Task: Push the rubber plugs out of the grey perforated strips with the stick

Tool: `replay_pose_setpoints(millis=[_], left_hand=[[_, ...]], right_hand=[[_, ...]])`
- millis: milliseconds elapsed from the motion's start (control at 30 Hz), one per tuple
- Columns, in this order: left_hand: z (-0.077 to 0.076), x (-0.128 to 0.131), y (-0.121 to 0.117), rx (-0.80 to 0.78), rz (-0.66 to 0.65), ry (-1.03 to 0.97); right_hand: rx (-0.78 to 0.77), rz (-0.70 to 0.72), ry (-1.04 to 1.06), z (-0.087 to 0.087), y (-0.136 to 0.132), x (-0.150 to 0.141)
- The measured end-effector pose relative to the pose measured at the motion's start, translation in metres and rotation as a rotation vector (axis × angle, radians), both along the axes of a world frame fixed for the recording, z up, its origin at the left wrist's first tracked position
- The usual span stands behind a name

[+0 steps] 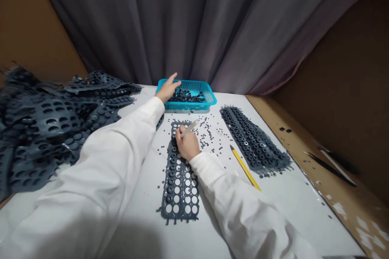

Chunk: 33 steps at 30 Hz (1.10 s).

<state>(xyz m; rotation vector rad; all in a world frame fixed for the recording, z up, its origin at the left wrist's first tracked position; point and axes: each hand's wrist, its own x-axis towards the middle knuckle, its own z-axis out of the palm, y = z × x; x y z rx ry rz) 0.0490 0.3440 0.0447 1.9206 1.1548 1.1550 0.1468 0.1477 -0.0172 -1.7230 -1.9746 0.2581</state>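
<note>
My left hand (168, 90) is at the left end of a blue plastic basket (209, 103), its visible fingers stretched apart with nothing between them. Small dark rubber pieces (190, 96) lie in that basket. My right hand (189, 145) is closed around a whitish, translucent pen-like stick (191, 127), over the upper part of a dark perforated rubber sheet (182, 186). Dark round rings sit in the sheet's left column of holes, while many other holes show the white surface below. My right hand covers some holes.
A similar dark sheet (252, 139) full of rings lies to the right, near a yellow pencil (245, 168). Perforated rubber sheets (54, 125) are heaped at left. Small dark discs litter the white table (136, 206). Black tweezers-like tool (331, 168) lies far right; a grey curtain (176, 20) hangs behind.
</note>
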Motion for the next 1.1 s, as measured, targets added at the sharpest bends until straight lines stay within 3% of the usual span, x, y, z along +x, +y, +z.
replay_pose_setpoints(millis=[133, 200, 300, 400, 567, 767, 1100], left_hand=[[0.001, -0.02, -0.034, 0.035, -0.031, 0.084], [0.002, -0.03, -0.063, 0.049, -0.169, 0.214], [-0.003, -0.043, -0.105, -0.031, -0.475, 0.492], [-0.016, -0.052, -0.131, -0.119, -0.547, 0.599], [-0.036, -0.055, -0.14, -0.067, -0.573, 0.551], [-0.038, -0.051, -0.139, 0.06, -0.613, 0.531], [-0.054, -0.059, -0.148, 0.125, -0.491, 0.429]], right_hand=[[0.004, 0.012, 0.049, 0.001, 0.001, 0.001], [-0.006, 0.001, 0.08, 0.001, 0.001, 0.002], [-0.023, -0.017, 0.102, 0.001, 0.002, 0.003], [-0.021, -0.019, 0.113, 0.0, 0.003, 0.003], [0.0, 0.001, 0.127, 0.001, 0.001, 0.003], [0.033, 0.037, 0.102, 0.0, -0.001, 0.003], [0.027, 0.018, 0.101, 0.0, 0.0, 0.002]])
